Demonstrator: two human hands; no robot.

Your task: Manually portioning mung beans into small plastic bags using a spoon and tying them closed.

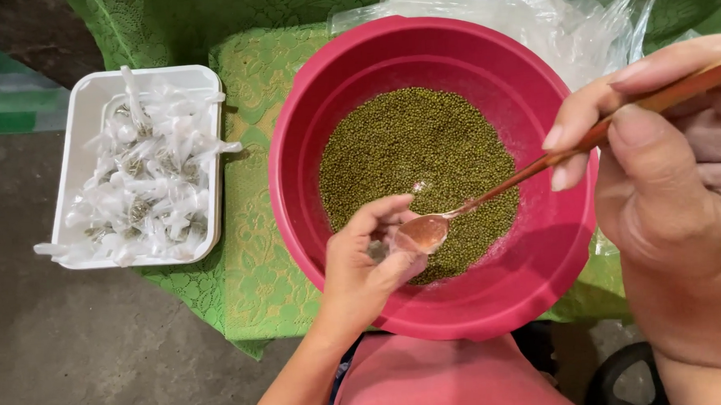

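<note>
Your right hand point(667, 173) grips a copper spoon point(529, 171), tipping mung beans point(415, 155) into the small clear bag point(379, 246) your left-hand fingers point(377, 218) pinch open (over the pink basin point(307, 91)); next likely comes knotting it.

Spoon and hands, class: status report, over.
Right hand grips copper spoon. Left hand holds small clear bag at spoon bowl. Green beans in pink basin. Nothing blocking.

Basin at centre, tray to its left

The basin point(432, 175) sits mid-frame on the cloth-covered worktop point(253, 256), beans point(415, 155) in it; the tray point(82, 134) of small tied packets point(145, 183) lies at left, plastic bags point(531, 17) behind the basin at upper right.
</note>
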